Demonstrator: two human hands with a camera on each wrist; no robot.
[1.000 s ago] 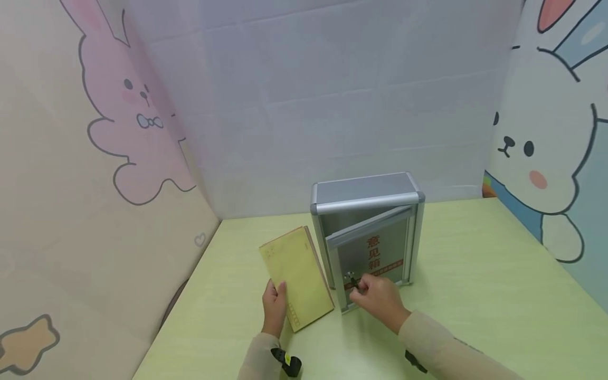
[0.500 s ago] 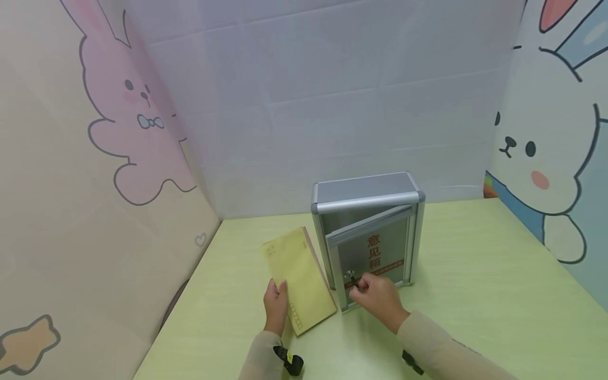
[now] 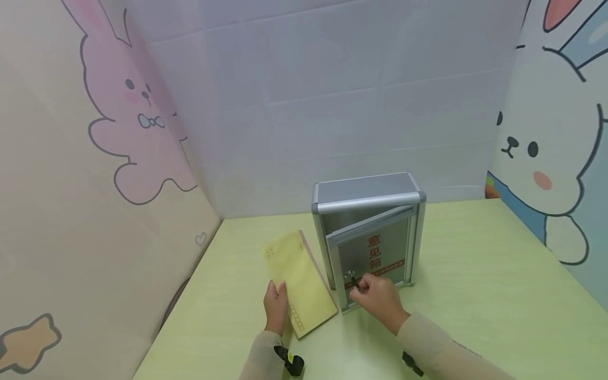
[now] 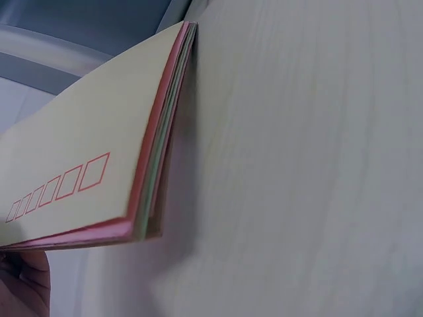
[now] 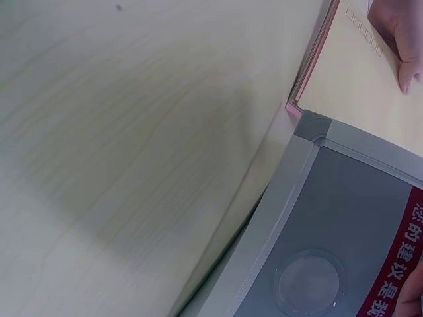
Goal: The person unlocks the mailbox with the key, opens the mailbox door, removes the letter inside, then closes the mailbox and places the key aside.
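In the head view my left hand (image 3: 275,309) grips a stack of envelopes (image 3: 306,287), thumb over the yellow front one. The left wrist view shows the stack (image 4: 92,139) edge-on, with pink and green layers below. A silver metal suggestion box (image 3: 366,189) stands to the right of it. Its front door (image 3: 353,258), with red lettering, hangs partly ajar on the left side. At the door's lock my right hand (image 3: 380,298) pinches a small black-headed key (image 3: 354,282). The envelopes' corner lies close to the door's lower corner; whether they touch I cannot tell.
The pale yellow-green table (image 3: 475,274) carries the box near its back. A white cloth (image 3: 342,105) hangs behind it. Side walls bear a pink rabbit (image 3: 119,105) and a white rabbit (image 3: 537,132).
The envelope stack has tilted slightly, its far end lowering and its near corner shifting a little right. My right hand and the box door stay almost where they were.
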